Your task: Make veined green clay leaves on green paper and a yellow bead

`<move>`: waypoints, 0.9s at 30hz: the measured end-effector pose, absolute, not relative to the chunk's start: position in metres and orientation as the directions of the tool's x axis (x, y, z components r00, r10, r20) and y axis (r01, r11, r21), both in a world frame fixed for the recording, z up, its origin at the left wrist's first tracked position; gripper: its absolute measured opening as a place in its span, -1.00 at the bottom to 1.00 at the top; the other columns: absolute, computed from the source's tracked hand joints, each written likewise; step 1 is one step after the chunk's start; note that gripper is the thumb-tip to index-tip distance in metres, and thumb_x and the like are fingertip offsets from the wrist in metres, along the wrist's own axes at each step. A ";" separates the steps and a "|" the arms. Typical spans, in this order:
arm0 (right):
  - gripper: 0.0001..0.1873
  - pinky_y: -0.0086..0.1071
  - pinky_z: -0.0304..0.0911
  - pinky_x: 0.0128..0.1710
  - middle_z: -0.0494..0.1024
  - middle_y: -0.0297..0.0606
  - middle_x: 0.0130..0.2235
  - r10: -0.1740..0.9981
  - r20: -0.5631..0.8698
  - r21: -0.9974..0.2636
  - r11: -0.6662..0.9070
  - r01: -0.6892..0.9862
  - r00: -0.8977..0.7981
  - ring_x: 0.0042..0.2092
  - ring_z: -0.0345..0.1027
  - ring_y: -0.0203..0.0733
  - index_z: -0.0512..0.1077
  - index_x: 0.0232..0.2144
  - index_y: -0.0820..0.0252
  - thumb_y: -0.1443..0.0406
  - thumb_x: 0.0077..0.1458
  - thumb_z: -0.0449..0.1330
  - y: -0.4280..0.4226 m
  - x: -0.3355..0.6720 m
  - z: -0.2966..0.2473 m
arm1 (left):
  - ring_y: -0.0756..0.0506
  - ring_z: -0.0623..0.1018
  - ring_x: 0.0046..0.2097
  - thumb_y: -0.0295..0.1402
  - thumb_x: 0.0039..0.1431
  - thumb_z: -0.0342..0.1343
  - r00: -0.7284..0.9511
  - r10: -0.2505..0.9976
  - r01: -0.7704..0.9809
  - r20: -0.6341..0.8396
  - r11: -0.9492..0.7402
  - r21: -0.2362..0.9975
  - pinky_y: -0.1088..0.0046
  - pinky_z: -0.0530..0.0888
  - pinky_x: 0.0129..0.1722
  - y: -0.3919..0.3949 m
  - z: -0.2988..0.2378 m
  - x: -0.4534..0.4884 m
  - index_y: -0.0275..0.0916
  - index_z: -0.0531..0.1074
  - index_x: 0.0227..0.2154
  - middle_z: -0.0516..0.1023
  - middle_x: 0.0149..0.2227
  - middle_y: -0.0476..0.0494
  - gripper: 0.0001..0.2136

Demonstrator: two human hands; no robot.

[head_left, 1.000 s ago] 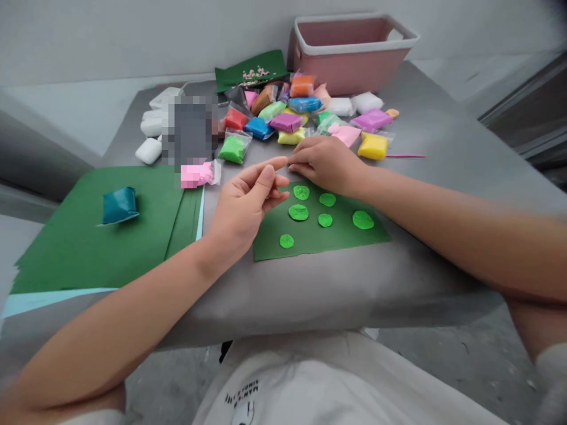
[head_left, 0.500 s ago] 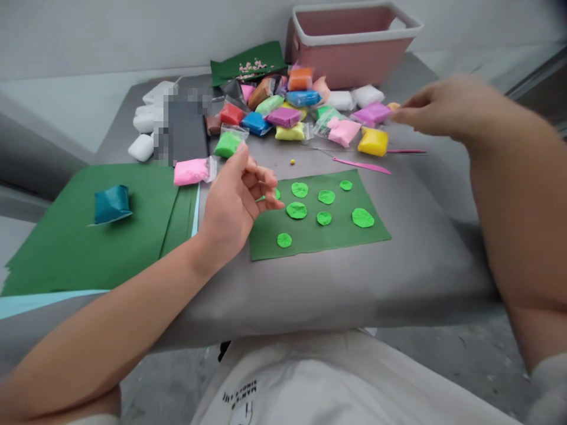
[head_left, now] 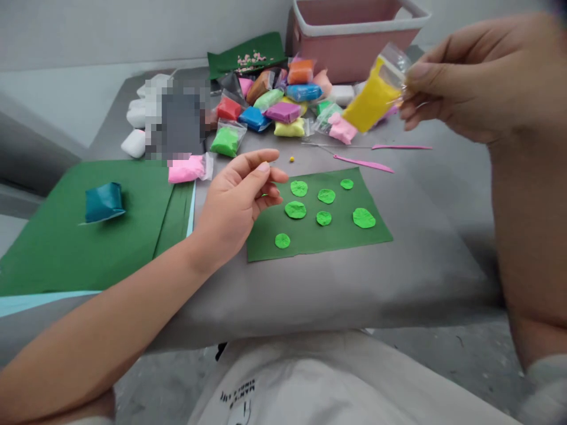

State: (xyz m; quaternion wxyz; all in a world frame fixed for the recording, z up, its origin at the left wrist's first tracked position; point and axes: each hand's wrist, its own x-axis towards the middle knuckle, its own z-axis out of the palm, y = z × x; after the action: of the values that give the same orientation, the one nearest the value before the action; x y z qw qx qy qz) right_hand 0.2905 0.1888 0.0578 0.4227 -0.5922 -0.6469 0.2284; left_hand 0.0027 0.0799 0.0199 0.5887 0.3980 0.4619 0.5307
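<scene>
My right hand (head_left: 465, 82) is raised at the upper right, its fingers closed on the clear top of a bag of yellow clay (head_left: 370, 103). The bag hangs tilted above the other packets. My left hand (head_left: 239, 198) hovers over the left edge of a dark green sheet (head_left: 319, 233), thumb and forefinger pinched together. A speck of yellow clay (head_left: 266, 163) shows between those fingertips. Several flat bright green clay discs (head_left: 295, 209) lie on the sheet, one partly hidden behind my left fingers. Just beyond the sheet's far edge sits a tiny yellow ball (head_left: 292, 159).
Many coloured clay bags (head_left: 283, 112) are heaped at the back, before a pink basket (head_left: 354, 47). Two pink-handled tools (head_left: 363, 163) lie behind the sheet. On the left, a teal packet (head_left: 104, 202) rests on stacked green sheets (head_left: 57, 248). White packets (head_left: 133, 143) stand farther back.
My right hand has taken the yellow clay bag from the table and lifted it. My left hand has rolled over, bringing thumb and forefinger together, and stays near the same spot.
</scene>
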 end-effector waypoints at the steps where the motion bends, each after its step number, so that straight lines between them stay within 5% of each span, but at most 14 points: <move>1: -0.73 -0.49 0.48 -0.36 0.67 -0.32 -0.51 0.972 0.222 -0.884 0.167 0.437 0.077 -0.45 0.62 -0.37 0.62 -0.45 0.19 0.48 0.31 0.35 0.177 0.275 0.061 | 0.04 0.52 -0.40 -0.44 0.50 0.13 0.003 0.994 -0.255 -0.112 0.109 0.961 0.52 0.55 -0.28 0.080 0.020 0.003 -0.17 0.56 -0.23 0.61 -0.36 0.01 -0.85; 5: -0.64 -0.55 0.59 -0.39 0.62 -0.34 -0.55 0.997 0.048 -0.996 0.052 0.067 -0.056 -0.50 0.57 -0.37 0.56 -0.51 0.23 0.59 0.31 0.28 0.139 0.220 0.060 | -0.03 0.49 -0.41 -0.33 0.50 0.12 -0.093 0.996 -0.288 0.001 -0.028 0.957 0.43 0.49 -0.33 0.081 0.024 -0.002 -0.13 0.36 -0.48 0.53 -0.43 -0.01 -0.66; 9: -0.72 -0.47 0.64 -0.28 0.62 -0.41 -0.47 0.956 -0.053 -0.995 -0.075 -0.065 -0.289 -0.39 0.64 -0.31 0.54 -0.47 0.15 0.52 0.25 0.34 0.123 0.202 0.042 | -0.03 0.55 -0.29 -0.29 0.58 -0.05 -0.173 0.985 -0.355 -0.011 -0.052 0.933 0.46 0.52 -0.30 0.080 0.035 -0.005 -0.15 0.26 -0.50 0.49 -0.39 -0.04 -0.59; 11: -0.80 -0.39 0.68 -0.18 0.64 -0.42 -0.40 0.929 -0.049 -0.994 -0.081 -0.072 -0.366 -0.32 0.67 -0.28 0.55 -0.42 0.11 0.43 0.22 0.40 0.119 0.202 0.034 | -0.03 0.62 -0.21 -0.19 0.63 -0.09 -0.129 0.990 -0.351 -0.057 0.008 0.936 0.46 0.57 -0.26 0.077 0.039 -0.003 -0.14 0.22 -0.43 0.52 -0.30 -0.02 -0.60; 13: -0.84 -0.35 0.69 -0.15 0.67 -0.39 -0.35 0.915 -0.038 -0.996 -0.068 -0.061 -0.402 -0.28 0.69 -0.23 0.57 -0.40 0.08 0.33 0.18 0.47 0.117 0.204 0.030 | -0.04 0.68 -0.15 -0.18 0.52 0.19 -0.059 0.997 -0.315 -0.047 0.026 0.949 0.46 0.59 -0.26 0.072 0.040 0.001 -0.11 0.18 -0.33 0.58 -0.18 0.04 -0.67; 16: -0.83 -0.30 0.69 -0.21 0.70 -0.32 -0.30 0.899 -0.021 -1.000 -0.018 0.012 -0.437 -0.21 0.70 -0.13 0.62 -0.37 0.05 0.19 0.16 0.52 0.115 0.207 0.033 | -0.07 0.72 -0.12 -0.40 0.19 0.51 -0.015 1.000 -0.245 -0.010 0.006 0.970 0.47 0.59 -0.27 0.065 0.037 0.004 -0.06 0.14 -0.22 0.63 -0.12 0.09 -0.47; 22: -0.72 -0.34 0.56 -0.44 0.69 -0.28 -0.37 0.872 0.054 -0.977 0.148 0.157 -0.486 -0.32 0.60 -0.15 0.69 -0.42 0.05 0.04 0.04 0.58 0.118 0.215 0.049 | -0.06 0.72 -0.19 -0.42 0.20 0.49 -0.019 1.000 -0.182 0.013 -0.016 0.983 0.50 0.57 -0.30 0.063 0.032 0.003 -0.05 0.12 -0.17 0.65 -0.14 0.05 -0.46; 27: -0.74 -0.38 0.31 -0.60 0.56 -0.36 -0.53 0.879 0.101 -0.935 0.244 0.258 -0.465 -0.52 0.36 -0.29 0.68 -0.46 0.07 0.08 0.02 0.58 0.114 0.218 0.051 | -0.14 0.67 0.11 -0.41 0.08 0.55 -0.098 0.988 -0.029 0.117 -0.121 0.992 0.43 0.60 -0.04 0.065 0.026 0.002 -0.06 0.13 -0.20 0.61 0.01 -0.04 -0.42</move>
State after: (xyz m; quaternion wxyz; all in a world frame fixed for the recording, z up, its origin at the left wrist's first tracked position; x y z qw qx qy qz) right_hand 0.2181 0.1144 0.0505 0.3311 -0.3973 -0.7159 0.4690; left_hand 0.0022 0.0649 0.0258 0.4533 0.4954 0.4838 0.5613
